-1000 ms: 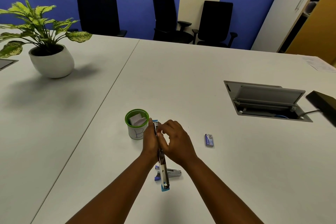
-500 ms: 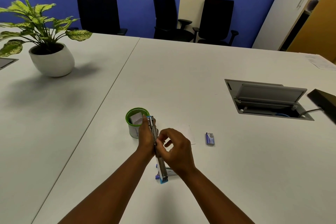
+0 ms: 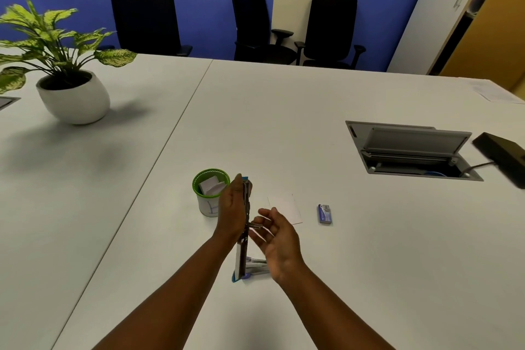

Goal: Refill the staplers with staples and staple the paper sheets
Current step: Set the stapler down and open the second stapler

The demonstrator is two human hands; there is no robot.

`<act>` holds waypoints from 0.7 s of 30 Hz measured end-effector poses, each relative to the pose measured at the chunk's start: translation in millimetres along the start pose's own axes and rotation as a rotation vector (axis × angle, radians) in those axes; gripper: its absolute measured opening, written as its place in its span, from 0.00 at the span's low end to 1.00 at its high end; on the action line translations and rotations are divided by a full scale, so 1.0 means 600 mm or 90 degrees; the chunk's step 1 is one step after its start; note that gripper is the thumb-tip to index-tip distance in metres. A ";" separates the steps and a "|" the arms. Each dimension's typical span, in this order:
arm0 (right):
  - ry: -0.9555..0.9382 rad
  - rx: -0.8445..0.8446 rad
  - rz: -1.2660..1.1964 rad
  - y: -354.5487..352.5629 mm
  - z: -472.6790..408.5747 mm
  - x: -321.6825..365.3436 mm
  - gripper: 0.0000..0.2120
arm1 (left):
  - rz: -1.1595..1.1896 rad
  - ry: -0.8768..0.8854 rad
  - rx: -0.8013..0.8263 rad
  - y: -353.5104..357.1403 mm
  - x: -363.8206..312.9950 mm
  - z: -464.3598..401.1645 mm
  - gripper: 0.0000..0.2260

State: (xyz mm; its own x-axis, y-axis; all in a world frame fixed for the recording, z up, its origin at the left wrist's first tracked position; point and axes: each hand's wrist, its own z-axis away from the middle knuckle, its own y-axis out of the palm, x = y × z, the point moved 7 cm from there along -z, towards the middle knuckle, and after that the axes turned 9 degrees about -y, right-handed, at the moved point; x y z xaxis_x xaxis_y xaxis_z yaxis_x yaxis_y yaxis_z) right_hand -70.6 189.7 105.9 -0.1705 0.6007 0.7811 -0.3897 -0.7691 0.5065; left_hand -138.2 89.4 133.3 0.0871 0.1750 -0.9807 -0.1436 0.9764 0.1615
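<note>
My left hand (image 3: 230,212) grips a long blue and metal stapler (image 3: 241,257), swung open and held on end above the table. My right hand (image 3: 279,240) is just to its right, blurred, and pinches a short metal strip of staples (image 3: 253,226) against the stapler's open channel. A second stapler (image 3: 258,268) lies on the table under my hands, partly hidden by the right wrist. A small white paper sheet (image 3: 285,207) lies flat beyond my right hand. Further right sits a small blue staple box (image 3: 324,214).
A green-rimmed cup (image 3: 210,195) with folded paper slips stands left of my left hand. A potted plant (image 3: 72,94) is at the far left. An open cable hatch (image 3: 409,150) and a black device (image 3: 502,155) are at the right. Black chairs line the far edge.
My right hand has come off the stapler and opened out a little to the right, now with the staple strip at its fingertips. The paper sheet has come into view behind it.
</note>
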 end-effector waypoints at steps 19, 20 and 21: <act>0.171 0.086 0.073 0.001 0.009 -0.039 0.07 | -0.211 0.140 0.108 0.024 -0.017 0.007 0.14; 0.172 0.087 0.087 -0.001 0.008 -0.040 0.07 | -0.205 0.124 0.106 0.023 -0.012 0.006 0.14; 0.173 0.088 0.101 -0.002 0.007 -0.041 0.08 | -0.200 0.112 0.106 0.022 -0.008 0.006 0.14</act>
State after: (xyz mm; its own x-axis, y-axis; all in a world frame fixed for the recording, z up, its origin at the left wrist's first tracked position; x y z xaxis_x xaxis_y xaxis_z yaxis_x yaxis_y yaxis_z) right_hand -61.9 175.1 87.8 -0.4619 0.4932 0.7372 -0.2163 -0.8687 0.4456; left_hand -137.1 102.1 140.8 -0.0707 -0.1460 -0.9868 0.0269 0.9886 -0.1482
